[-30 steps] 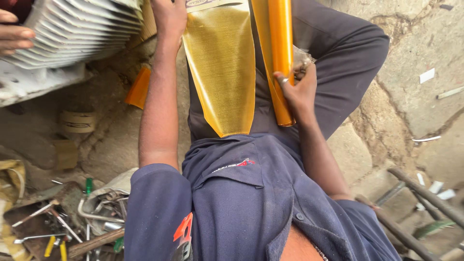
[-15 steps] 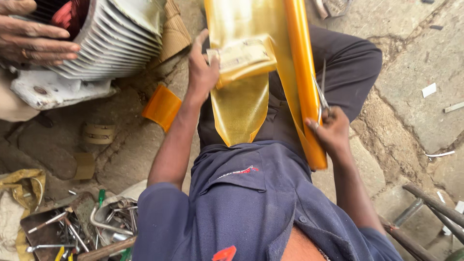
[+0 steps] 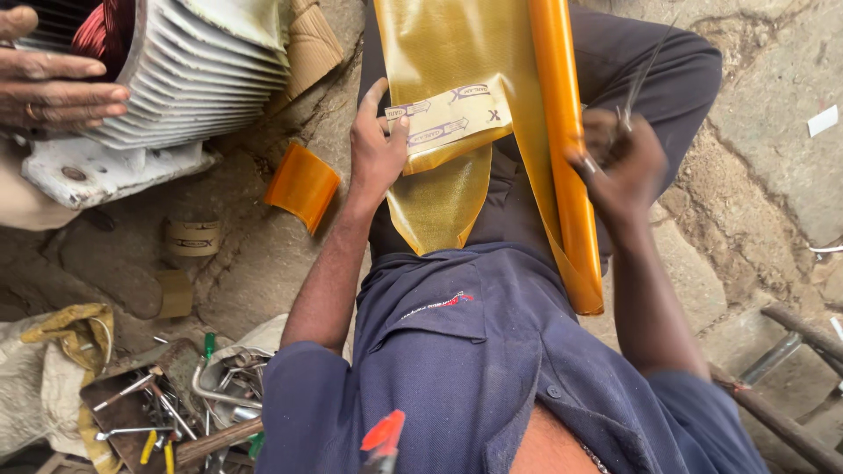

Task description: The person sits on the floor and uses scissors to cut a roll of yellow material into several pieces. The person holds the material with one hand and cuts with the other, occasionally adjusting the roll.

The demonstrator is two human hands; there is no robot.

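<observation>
A translucent yellow insulating sheet (image 3: pixel 439 53) hangs down over my lap from an orange-yellow roll (image 3: pixel 562 132). My left hand (image 3: pixel 376 145) pinches the sheet's left edge, where the end is folded over and shows a pale printed strip (image 3: pixel 448 118). The sheet's loose end (image 3: pixel 439 206) droops below that fold. My right hand (image 3: pixel 619 162) is blurred, just right of the roll and closed around thin metal scissors (image 3: pixel 639 83) whose blades point up.
Another person's hand (image 3: pixel 57 88) rests on a ribbed grey motor housing (image 3: pixel 202 70) with reddish copper winding (image 3: pixel 97 35). An orange sheet scrap (image 3: pixel 303 186) and tape rolls (image 3: pixel 193 237) lie on the stone floor. Tools (image 3: pixel 158 404) sit lower left, metal pipes (image 3: pixel 790 347) lower right.
My left hand came down from the sheet's top and now holds its folded end. My right hand left the lower part of the roll and rose beside it with the scissors.
</observation>
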